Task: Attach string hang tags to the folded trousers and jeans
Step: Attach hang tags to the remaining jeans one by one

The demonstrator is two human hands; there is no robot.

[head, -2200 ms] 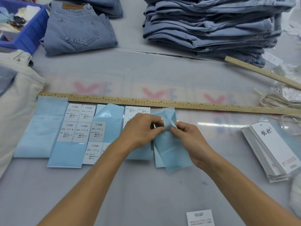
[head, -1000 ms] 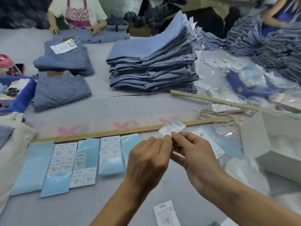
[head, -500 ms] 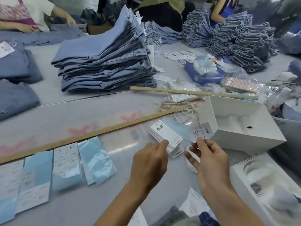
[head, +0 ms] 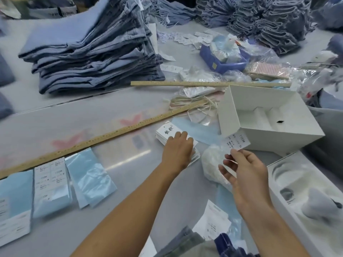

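My right hand point(head: 243, 171) pinches a small white size sticker point(head: 236, 140) between thumb and forefinger, held up in front of the white box. My left hand point(head: 177, 149) rests on top of a stack of white hang tags point(head: 167, 131) lying on the table, fingers curled over the top tag. A bundle of pale strings point(head: 194, 103) lies just beyond the tags. A tall stack of folded blue jeans point(head: 92, 51) stands at the back left. Blue backing sheets with size stickers point(head: 50, 182) lie in a row at the left.
A long wooden ruler point(head: 104, 136) crosses the table diagonally; a second ruler point(head: 204, 83) lies behind. An open white box point(head: 269, 115) stands right, another white tray point(head: 306, 197) at the near right. A blue bin point(head: 222, 62) and more jeans piles point(head: 269, 21) sit at the back.
My left hand let go of the sticker and moved forward onto the hang tag stack. My right hand keeps the sticker and shifted right. The view turned right.
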